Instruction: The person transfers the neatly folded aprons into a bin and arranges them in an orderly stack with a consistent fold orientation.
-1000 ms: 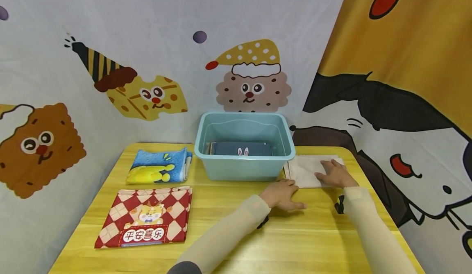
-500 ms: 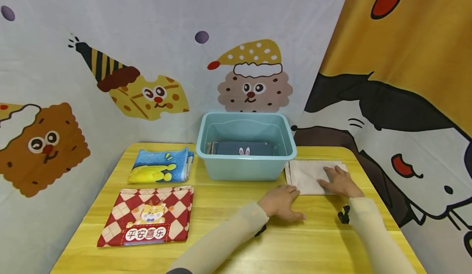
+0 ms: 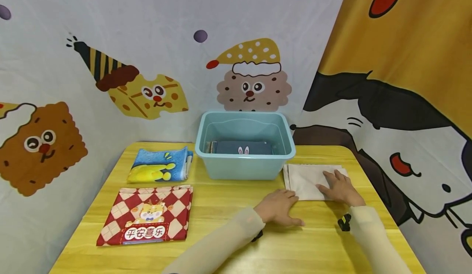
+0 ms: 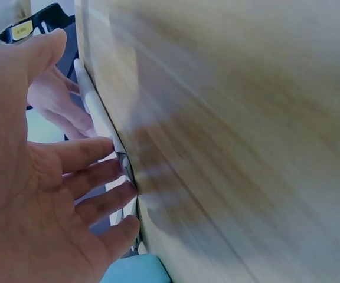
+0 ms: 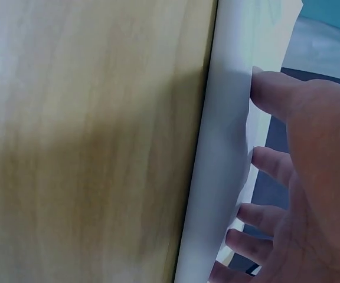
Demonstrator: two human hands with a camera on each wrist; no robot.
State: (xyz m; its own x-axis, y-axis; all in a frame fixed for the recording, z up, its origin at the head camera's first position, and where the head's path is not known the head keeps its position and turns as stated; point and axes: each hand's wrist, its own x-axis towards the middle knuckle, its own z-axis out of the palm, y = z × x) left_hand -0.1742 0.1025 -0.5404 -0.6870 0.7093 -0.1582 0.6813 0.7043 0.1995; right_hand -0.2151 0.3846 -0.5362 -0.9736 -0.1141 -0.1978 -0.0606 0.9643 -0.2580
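Observation:
A folded off-white cloth (image 3: 306, 180) lies flat on the table, to the right of a light blue plastic bin (image 3: 245, 169). On its right part rests my right hand (image 3: 341, 188), fingers spread; the right wrist view shows the fingertips (image 5: 270, 165) against the cloth's top. My left hand (image 3: 278, 208) is at the cloth's near left corner, fingers extended and thumb pointing right. In the left wrist view its fingertips (image 4: 123, 194) touch down near the cloth's edge. Inside the bin sits a dark blue folded item (image 3: 225, 148) with a rabbit-ear print.
A blue and yellow folded cloth (image 3: 158, 165) lies left of the bin. Nearer sits a red checked folded cloth (image 3: 145, 216) with a cartoon animal and Chinese lettering. The yellow wood-grain table (image 3: 295, 253) meets a printed curtain (image 3: 147, 28) behind and at the sides.
The off-white cloth has slid toward me, away from the back of the table. Both hands have moved nearer with it. The bin and the other cloths have stayed put.

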